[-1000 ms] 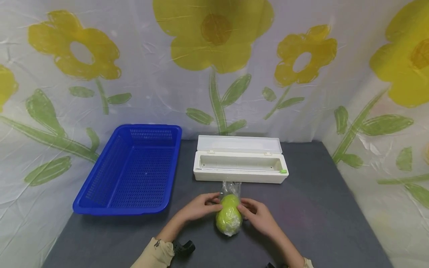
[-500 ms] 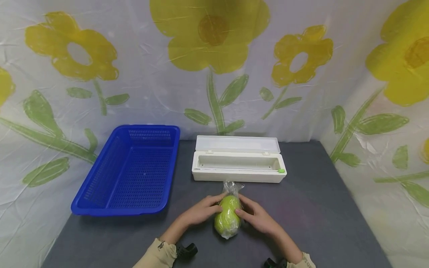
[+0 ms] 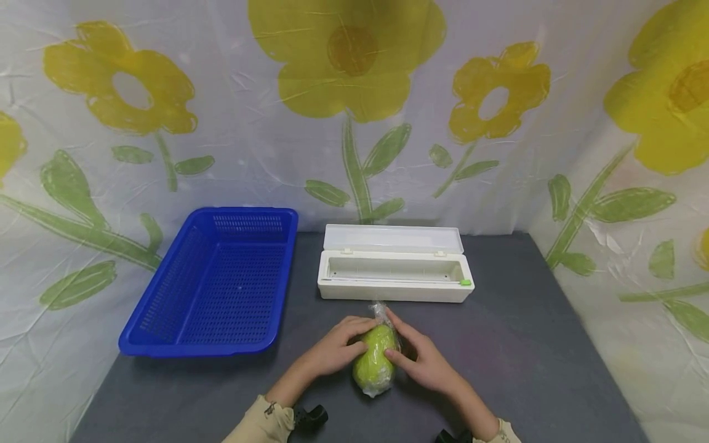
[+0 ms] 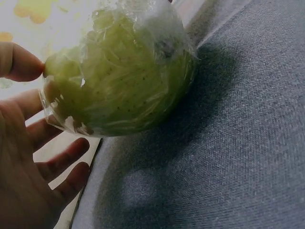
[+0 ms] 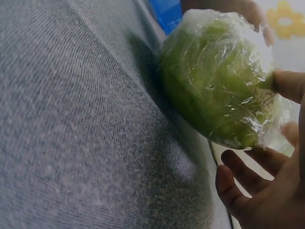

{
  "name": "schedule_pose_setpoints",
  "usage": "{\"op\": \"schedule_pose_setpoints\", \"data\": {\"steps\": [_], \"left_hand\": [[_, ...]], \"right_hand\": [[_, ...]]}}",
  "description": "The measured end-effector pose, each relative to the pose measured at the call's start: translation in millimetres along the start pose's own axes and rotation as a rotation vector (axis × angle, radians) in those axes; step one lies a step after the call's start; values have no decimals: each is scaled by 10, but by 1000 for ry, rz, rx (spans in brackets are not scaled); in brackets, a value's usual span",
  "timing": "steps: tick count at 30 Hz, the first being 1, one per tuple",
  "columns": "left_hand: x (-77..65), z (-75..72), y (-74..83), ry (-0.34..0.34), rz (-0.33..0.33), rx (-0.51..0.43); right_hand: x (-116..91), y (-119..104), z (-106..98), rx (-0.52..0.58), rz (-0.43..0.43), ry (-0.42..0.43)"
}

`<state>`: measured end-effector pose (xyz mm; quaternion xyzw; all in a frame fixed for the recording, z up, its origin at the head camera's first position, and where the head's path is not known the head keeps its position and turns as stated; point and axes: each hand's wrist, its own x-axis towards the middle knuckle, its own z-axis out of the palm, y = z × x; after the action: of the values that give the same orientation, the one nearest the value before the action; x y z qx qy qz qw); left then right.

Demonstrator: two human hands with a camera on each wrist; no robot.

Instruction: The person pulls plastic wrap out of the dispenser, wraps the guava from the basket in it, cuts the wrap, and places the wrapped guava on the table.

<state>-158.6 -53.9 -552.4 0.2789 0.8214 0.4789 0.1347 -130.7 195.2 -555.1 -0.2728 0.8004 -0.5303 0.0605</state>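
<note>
A green pear [image 3: 373, 366] in clear plastic wrap is between my two hands at the front middle of the table. The wrap is bunched at its far end and crumpled over its near end. My left hand [image 3: 336, 348] grips the pear from the left, thumb on it and fingers around the far side. From the right, my right hand [image 3: 425, 362] holds it, thumb on top and index finger stretched along the loose wrap [image 3: 381, 312]. In both wrist views the wrapped pear [image 4: 126, 78] [image 5: 214, 78] appears close up, with the lower fingers off it.
A blue perforated basket [image 3: 282, 289] stands at the left. Behind the pear lies a long white box [image 3: 396, 291] with its lid [image 3: 394, 239] raised and a green slider [image 3: 466, 283] on its edge. A flower-printed curtain borders the dark grey table [image 3: 532, 351].
The loose wrap at the pear's far end has been drawn narrower. My right index finger has moved forward along it, and the pear has shifted slightly toward me and left.
</note>
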Motion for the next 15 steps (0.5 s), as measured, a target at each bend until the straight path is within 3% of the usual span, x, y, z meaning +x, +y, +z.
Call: {"op": "schedule_pose_setpoints", "data": {"steps": [5,10,15], "left_hand": [[1,17,-7,23,-8,-1],[-15,18,-13,13,-6,-40],[-43,19,-19,-19,-2,12]], "right_hand": [[12,-10,6,-125,-53,27],[22,-17,-7,-219,-34,38],[21,1,-14,-259,-17,39]]}}
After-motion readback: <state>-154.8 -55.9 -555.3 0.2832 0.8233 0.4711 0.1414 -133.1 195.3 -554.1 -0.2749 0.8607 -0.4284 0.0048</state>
